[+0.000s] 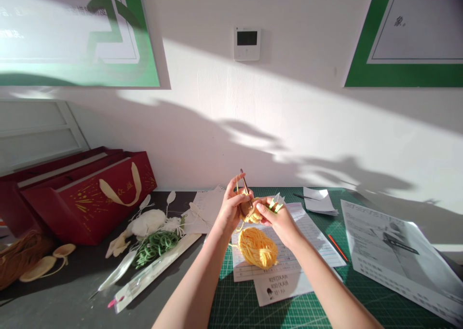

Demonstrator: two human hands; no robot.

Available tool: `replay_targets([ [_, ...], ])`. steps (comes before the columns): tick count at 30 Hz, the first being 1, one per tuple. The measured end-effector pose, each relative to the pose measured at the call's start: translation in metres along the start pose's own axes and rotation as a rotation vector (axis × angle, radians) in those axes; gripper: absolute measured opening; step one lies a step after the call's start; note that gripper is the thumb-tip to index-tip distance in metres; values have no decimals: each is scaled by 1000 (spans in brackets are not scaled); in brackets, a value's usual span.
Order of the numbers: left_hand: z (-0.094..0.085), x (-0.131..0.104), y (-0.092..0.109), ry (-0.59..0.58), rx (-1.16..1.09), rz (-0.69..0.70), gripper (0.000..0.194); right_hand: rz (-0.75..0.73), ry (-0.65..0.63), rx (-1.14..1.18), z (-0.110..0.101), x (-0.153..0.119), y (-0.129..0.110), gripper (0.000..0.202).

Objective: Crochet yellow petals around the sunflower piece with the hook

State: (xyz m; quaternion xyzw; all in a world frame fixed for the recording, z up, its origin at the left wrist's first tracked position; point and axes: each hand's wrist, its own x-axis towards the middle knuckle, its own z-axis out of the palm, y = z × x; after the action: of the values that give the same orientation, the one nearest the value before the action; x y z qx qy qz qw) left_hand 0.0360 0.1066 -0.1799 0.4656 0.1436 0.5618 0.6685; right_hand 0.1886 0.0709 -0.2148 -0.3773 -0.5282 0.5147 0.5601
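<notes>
Head camera: the only view, worn on the person's head, looking forward and down from the table's near side.
Wall (202,126): faced nearly square on, filling more than the upper half.
Table (65,302): seen slantwise from above, far edge crossing below mid-height, surface running out past the bottom.
Forearms (195,276): enter at the bottom, closest to the lens.
Hands: left hand (231,206) and right hand (280,220) farther off, toward the table's far edge.
</notes>
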Motion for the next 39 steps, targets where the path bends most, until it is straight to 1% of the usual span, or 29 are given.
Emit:
replay_targets([
  [10, 0, 0, 1, 2, -24, -7, 35, 47, 30, 99, -4, 3, 13, 21],
  [17, -1, 1, 0, -4, -50, -20, 33, 12, -15, 220, 1, 1, 11, 20],
  [22, -3, 2, 0, 0, -57, -23, 32, -16, 0, 238, 3, 1, 11, 20],
  [27, -3, 3, 1, 1, -57, -29, 31, -26, 22, 176, 4, 0, 9, 22],
  [31, -2, 3, 1, 9, -52, -26, 32, -54, 75, 62, 6, -1, 8, 24],
  [34, -1, 3, 1, 17, -44, -21, 33, -114, 130, -56, 6, -1, 8, 22],
  [39, 0, 1, -1, 22, -27, -21, 33, -261, 223, -230, 3, 1, 10, 19],
])
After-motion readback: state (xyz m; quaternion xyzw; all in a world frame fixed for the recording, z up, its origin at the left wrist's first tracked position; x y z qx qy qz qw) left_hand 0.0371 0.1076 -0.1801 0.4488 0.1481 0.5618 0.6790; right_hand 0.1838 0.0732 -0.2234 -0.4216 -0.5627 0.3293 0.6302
